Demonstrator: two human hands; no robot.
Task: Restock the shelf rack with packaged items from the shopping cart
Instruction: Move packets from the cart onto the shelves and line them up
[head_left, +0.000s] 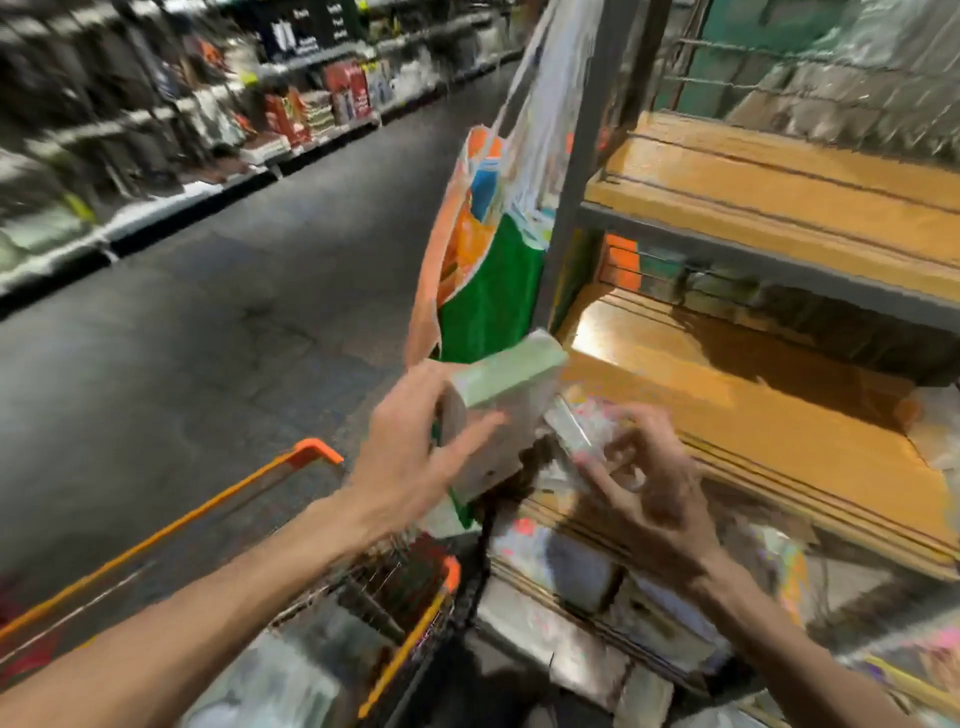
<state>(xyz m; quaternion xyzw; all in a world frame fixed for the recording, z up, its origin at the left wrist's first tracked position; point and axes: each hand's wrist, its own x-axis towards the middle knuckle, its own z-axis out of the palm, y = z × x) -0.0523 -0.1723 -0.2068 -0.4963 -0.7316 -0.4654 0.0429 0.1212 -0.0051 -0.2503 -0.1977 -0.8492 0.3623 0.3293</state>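
Note:
My left hand (415, 447) grips a pale green and white package (498, 400) and holds it up at the front left corner of the wooden shelf (753, 415). My right hand (649, 488) holds a small clear-wrapped packet (576, 431) just to the right of it, over the shelf's front edge. The shopping cart (311, 545), wire with orange trim, stands below my left arm with packaged items inside. The whole view is blurred by motion.
The rack's grey metal upright (576, 182) rises just behind the package, with a second wooden shelf (779, 192) above. A green and orange bag (488, 249) hangs on the upright's left side. More packages lie on the level below. An aisle of dark floor (208, 338) runs left.

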